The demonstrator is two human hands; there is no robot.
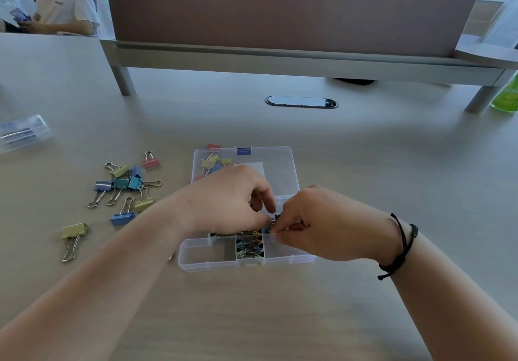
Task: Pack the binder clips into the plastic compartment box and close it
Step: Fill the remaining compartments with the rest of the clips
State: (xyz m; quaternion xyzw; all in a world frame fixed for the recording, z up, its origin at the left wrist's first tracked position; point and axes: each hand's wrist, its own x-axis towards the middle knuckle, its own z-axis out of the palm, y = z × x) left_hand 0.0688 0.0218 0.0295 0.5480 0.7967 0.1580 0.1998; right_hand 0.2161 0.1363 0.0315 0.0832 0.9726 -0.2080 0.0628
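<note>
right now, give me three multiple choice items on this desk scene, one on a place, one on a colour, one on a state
1. Where does the loose pile of binder clips lie?
A. left of the compartment box
B. right of the box
C. under the desk divider

2. What colour is the latch on the far edge of the open lid?
A. red
B. blue
C. green

3. What state is the plastic compartment box in?
A. shut and latched
B. open, with clips in its middle compartment
C. open and holding nothing

Answers:
1. A, the clips are scattered on the desk to the left of the box.
2. B, a blue tab sits on the lid's far rim.
3. B, the lid lies back flat and stacked clips fill the middle compartment, while the left hand and right hand work over it.
</note>
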